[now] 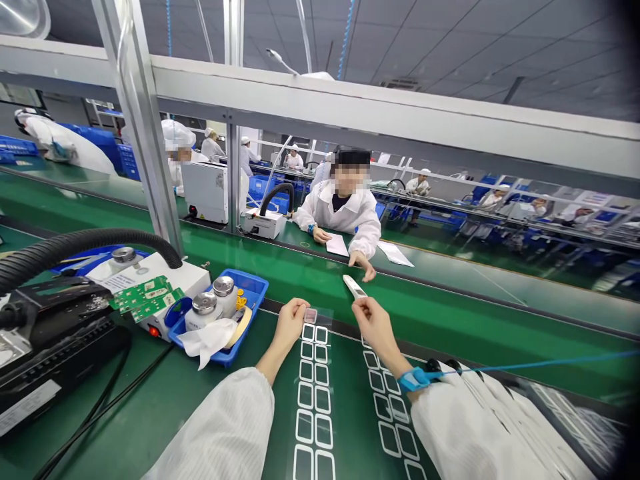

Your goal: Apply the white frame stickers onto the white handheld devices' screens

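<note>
Two hands work over our green tabletop [150,413]. Our left hand [290,323] pinches a small pink square piece [311,315] atop a clear strip [314,393] of white frames. Our right hand [374,327] has its grip closed on a white tool [354,287].

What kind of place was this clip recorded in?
Most likely an electronics assembly line: green benches in rows, workers in white coats, circuit boards by a fume hose, and an antistatic wrist strap on the right hand.
</note>
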`<state>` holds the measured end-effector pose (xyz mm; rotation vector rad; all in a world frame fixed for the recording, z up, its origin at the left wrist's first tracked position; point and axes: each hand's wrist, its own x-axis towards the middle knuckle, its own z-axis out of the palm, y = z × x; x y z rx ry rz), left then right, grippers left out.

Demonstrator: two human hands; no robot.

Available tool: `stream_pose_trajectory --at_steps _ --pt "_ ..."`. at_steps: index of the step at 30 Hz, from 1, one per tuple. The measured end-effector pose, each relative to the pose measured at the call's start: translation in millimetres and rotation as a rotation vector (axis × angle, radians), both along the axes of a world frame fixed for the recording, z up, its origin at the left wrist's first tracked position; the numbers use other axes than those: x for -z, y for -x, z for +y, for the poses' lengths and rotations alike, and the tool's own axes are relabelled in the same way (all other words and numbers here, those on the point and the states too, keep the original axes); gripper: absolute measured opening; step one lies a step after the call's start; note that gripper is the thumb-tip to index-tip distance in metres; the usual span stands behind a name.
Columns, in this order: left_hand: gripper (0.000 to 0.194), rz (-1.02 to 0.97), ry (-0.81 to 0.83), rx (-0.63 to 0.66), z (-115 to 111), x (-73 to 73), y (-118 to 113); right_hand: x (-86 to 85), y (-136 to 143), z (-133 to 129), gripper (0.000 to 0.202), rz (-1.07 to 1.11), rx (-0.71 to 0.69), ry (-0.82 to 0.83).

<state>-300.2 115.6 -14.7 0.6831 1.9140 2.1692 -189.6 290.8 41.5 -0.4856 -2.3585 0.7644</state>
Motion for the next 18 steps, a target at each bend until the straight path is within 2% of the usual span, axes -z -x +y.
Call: stream_pose_trajectory --at_steps 3,7,12,18 --pt "0.029 -0.123 -0.117 0.019 6.3 4.5 -4.6 -4.1 5.9 -34.1 0.025 0.021 -0.146 -0.021" --pt "0.029 -0.177 -0.198 -0.005 8.8 8.5 -4.5 0.1 22.7 -59.4 0.024 0.025 -0.227 -0.037" --pt "0.022 -0.144 -0.187 -0.061 8.1 12.5 0.3 9.6 35.1 -66.4 0.024 0.016 -0.224 -0.036" --pt "0.019 -0.152 -0.174 -0.068 9.4 14.0 1.8 12.5 39.4 -66.2 0.021 -0.012 -0.238 -0.079"
